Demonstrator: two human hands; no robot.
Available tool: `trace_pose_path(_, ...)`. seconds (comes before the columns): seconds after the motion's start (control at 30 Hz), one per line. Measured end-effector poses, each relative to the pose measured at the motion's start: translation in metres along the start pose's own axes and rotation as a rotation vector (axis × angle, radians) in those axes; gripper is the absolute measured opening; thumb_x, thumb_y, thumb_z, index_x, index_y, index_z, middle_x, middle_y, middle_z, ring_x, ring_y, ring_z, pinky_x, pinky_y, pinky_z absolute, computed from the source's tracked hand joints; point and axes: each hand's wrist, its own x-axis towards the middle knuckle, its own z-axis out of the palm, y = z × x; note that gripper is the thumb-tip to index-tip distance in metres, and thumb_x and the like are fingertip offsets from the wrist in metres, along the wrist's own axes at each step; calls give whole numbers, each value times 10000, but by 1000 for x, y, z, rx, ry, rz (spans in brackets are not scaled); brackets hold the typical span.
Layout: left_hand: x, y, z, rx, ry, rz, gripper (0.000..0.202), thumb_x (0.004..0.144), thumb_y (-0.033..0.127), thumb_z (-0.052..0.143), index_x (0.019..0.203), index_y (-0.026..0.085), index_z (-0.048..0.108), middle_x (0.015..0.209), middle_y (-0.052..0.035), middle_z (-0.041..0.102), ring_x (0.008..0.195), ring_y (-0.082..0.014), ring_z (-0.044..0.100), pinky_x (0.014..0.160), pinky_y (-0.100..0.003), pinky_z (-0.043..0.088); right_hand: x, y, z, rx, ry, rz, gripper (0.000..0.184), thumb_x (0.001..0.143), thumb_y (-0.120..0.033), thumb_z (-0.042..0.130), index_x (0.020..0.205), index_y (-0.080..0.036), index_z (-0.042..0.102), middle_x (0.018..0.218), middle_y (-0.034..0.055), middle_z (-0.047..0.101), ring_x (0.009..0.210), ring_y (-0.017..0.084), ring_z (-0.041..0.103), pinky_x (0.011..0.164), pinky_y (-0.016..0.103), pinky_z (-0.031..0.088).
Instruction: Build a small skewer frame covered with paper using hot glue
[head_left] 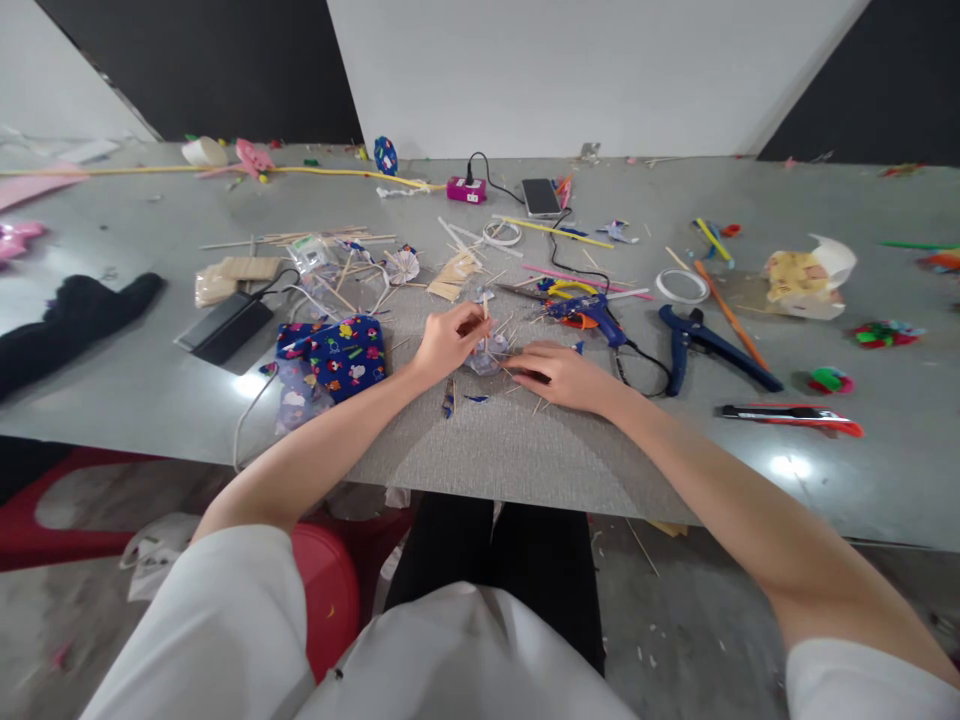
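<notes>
My left hand (pixel 451 342) is closed, its fingertips pinching a thin wooden stick (pixel 486 305) held upright. The stick's lower end meets a small clear plastic piece (pixel 484 362) with thin sticks around it, low on the table. At the right side of that piece is my right hand (pixel 559 375), fingers bent together at its edge; what they pinch is too small to make out. Just beyond the right hand lies a blue glue gun (pixel 589 312) with a black cord. Small scraps of patterned blue fabric (pixel 448 400) lie in front of the hands.
Left of my hands are a blue patterned cloth (pixel 349 355) and a black adapter box (pixel 229 328). Blue cutting pliers (pixel 709 345) and a red-black utility knife (pixel 791 415) lie to the right. Behind are a phone (pixel 541 198) and a purple power socket (pixel 466 190).
</notes>
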Motion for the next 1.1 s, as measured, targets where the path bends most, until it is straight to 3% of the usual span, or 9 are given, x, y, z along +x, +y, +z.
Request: trace_pose_path(1.1,0,-1,1,-6,7,-9,307,985,504,665,931,203,675,746,-1,739,495,-84,593,499,-209,477,0,0,-2,-40,-27,-17,376,1115,-375,436,1339,-241,707,1123,113,734,1044,263,668,959,454,530)
